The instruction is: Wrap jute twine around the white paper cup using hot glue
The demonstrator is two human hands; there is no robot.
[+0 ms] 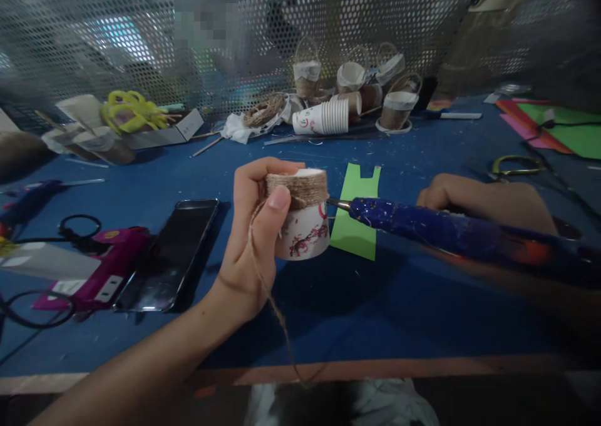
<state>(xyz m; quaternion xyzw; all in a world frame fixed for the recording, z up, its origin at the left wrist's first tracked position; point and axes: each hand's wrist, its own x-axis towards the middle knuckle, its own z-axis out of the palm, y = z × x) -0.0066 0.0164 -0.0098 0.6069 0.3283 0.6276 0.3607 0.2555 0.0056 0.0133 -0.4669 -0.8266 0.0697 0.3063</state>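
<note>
A white paper cup (305,235) with a pink blossom print is gripped by my left hand (258,226), thumb in front. Brown jute twine (307,185) is wound in several rows round the upper part of the cup. A loose end of the twine hangs past my wrist to the table edge. My right hand (469,201) is closed round a blue glue gun (399,218), which partly hides the fingers. The metal nozzle of the gun points left and meets or nearly meets the cup's side, just at the lower rows of twine.
Under the gun lies a green paper cutout (359,226). To the left are a black phone (173,251), a magenta device (107,263) and cables. Stacked paper cups (323,116), small handled baskets (397,110) and yellow scissors (124,113) line the back. Coloured sheets (558,126) lie at right.
</note>
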